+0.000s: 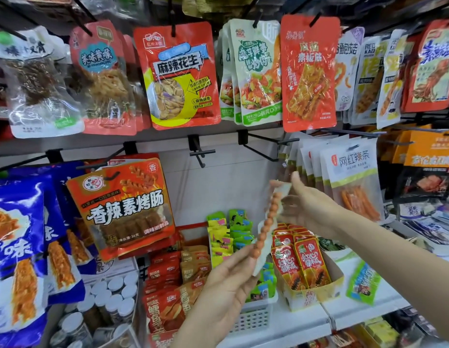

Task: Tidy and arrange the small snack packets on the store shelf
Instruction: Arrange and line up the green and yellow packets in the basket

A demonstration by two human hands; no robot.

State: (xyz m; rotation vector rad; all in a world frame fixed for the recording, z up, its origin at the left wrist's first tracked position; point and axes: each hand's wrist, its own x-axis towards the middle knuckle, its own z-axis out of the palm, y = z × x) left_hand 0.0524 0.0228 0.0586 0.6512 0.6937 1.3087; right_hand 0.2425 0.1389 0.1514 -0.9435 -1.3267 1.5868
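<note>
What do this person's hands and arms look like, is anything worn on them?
Both are bare. The left hand and right hand show no gloves, rings or watch, and the right forearm has no sleeve in view. Only a short part of the left wrist shows, also uncovered. No markings are visible.

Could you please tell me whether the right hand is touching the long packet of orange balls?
Touching. The head view shows the right hand pinching the top end of the long packet, while the left hand holds its bottom end.
</note>
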